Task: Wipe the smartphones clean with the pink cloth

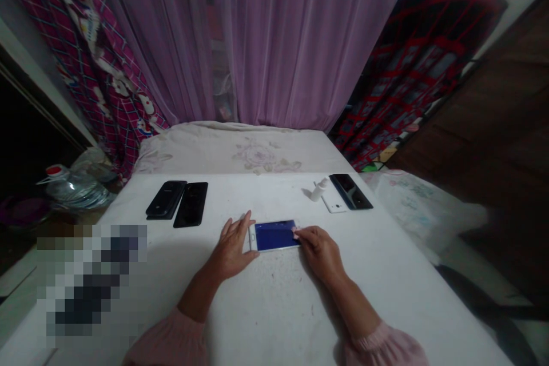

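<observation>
A white smartphone with a blue-looking screen lies sideways on the white-covered table. My left hand steadies its left end, with the thumb at the near edge and the fingers at the far edge. At the right end of the screen, my right hand pinches a small pinkish piece of cloth against the glass. Most of the cloth is hidden by the fingers. Beyond my right hand a small white bottle stands upright.
Dark phones and a black phone panel lie at the left. On the right are a white phone and a dark phone. A pixelated patch covers the near left. Purple curtains hang behind the table.
</observation>
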### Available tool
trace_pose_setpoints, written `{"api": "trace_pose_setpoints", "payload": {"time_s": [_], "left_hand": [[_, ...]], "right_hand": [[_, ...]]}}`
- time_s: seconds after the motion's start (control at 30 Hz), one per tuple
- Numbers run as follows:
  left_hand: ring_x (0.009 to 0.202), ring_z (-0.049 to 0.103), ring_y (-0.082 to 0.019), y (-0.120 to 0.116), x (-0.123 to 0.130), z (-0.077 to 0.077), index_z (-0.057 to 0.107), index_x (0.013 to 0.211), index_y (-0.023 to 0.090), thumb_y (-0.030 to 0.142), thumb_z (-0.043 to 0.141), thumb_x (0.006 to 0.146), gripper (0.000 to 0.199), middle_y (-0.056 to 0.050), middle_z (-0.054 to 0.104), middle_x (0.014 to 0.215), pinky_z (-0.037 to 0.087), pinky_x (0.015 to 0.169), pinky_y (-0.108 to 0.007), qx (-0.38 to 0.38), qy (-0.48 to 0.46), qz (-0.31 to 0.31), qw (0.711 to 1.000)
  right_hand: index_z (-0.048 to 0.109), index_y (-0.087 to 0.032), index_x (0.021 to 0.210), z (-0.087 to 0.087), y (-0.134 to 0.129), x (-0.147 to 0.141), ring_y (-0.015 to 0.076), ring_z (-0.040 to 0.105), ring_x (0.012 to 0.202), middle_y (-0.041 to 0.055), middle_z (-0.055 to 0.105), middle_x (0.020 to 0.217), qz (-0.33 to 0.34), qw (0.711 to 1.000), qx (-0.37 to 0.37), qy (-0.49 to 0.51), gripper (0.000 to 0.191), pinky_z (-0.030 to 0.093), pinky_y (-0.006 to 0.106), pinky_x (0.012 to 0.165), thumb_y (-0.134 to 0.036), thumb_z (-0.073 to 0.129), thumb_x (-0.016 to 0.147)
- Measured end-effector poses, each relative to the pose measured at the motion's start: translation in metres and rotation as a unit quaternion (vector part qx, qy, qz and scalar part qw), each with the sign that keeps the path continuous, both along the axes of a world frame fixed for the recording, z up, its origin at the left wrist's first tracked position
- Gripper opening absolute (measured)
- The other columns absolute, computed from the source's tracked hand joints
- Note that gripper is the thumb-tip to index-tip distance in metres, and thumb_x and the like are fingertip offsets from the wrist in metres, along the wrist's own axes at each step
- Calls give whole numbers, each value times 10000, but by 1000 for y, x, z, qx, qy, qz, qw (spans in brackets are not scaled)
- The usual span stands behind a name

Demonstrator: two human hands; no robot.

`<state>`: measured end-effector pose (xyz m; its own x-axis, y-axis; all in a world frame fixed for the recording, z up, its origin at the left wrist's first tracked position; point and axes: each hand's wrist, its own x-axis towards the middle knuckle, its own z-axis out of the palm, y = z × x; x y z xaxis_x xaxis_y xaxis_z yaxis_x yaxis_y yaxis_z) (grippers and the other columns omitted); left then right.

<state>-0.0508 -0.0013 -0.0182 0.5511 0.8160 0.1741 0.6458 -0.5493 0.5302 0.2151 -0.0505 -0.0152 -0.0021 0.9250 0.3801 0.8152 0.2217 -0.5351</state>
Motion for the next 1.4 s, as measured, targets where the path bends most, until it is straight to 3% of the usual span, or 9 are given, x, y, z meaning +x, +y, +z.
{"api": "trace_pose_setpoints", "payload": {"time_s": [0.2, 0.37, 0.47, 0.7, 0.83, 0.97, 1.07, 1.27, 1.4], "left_hand": [[1349, 391, -260, 1, -1, -2, -72, 1508, 246, 231, 624, 792, 999, -101, 508, 1409, 131, 1149, -558, 9, 1, -4, 1000], [1320, 419, -280, 1, -4, 1, 410, 1409, 318, 274, 610, 825, 619, -67, 501, 1420, 143, 1143, -574, 23, 33, -34, 999], [1307, 433, -280, 0, -4, 2, 539, 1309, 335, 274, 623, 821, 498, -52, 500, 1419, 153, 1139, -576, 30, 41, -32, 998], [1309, 434, -282, -1, -4, 1, 546, 1308, 321, 279, 630, 821, 496, -58, 505, 1416, 178, 1133, -584, 42, 39, -28, 998], [1324, 426, -278, -2, -5, 1, 552, 1307, 317, 282, 623, 839, 475, -69, 476, 1445, 185, 1133, -578, 48, 49, -29, 997], [1318, 440, -294, -2, -6, 2, 586, 1274, 336, 309, 633, 844, 433, -66, 485, 1440, 186, 1127, -589, 54, 47, -28, 997], [1309, 454, -301, -3, -7, 3, 605, 1250, 353, 333, 636, 851, 401, -72, 502, 1425, 194, 1117, -602, 72, 53, -26, 996], [1296, 468, -325, -8, -8, 7, 617, 1243, 345, 339, 605, 880, 363, -98, 535, 1391, 241, 1090, -620, 125, 72, -27, 989], [1310, 450, -324, -12, -9, 9, 586, 1283, 321, 311, 559, 905, 379, -108, 532, 1393, 245, 1090, -619, 159, 75, -35, 984]], "right_hand": [[734, -262, 944, 3, 0, -1, 169, 645, 825, 38, 696, 891, 5, 1000, -16, 5, 239, 507, 278, 725, -198, 511, 889], [745, -251, 935, 5, 40, -6, 171, 622, 803, 32, 676, 841, -40, 999, -17, -32, 207, 475, 261, 692, -206, 549, 883], [746, -244, 947, 2, 43, -13, 173, 612, 808, 41, 672, 847, -45, 998, -1, -37, 213, 463, 261, 693, -223, 540, 897], [738, -264, 987, 3, 23, -54, 168, 600, 792, 47, 686, 857, 49, 998, 27, -37, 231, 456, 263, 702, -204, 529, 911], [742, -272, 985, 5, 20, -34, 169, 614, 806, 44, 694, 871, 46, 998, 21, -38, 248, 463, 267, 711, -206, 514, 914], [752, -244, 958, 4, 20, 1, 176, 611, 791, 49, 685, 855, -41, 997, 8, -57, 228, 459, 267, 693, -228, 532, 899], [760, -239, 930, 3, 25, -2, 176, 596, 773, 48, 674, 825, -68, 995, 10, -77, 210, 440, 265, 683, -248, 553, 896], [754, -289, 957, 7, 42, -39, 158, 593, 782, 31, 686, 840, 21, 996, 2, -87, 216, 427, 248, 689, -214, 557, 907], [750, -297, 975, 6, 44, -15, 165, 613, 819, 37, 698, 883, 48, 996, -7, -76, 218, 457, 259, 723, -209, 565, 900]]}}
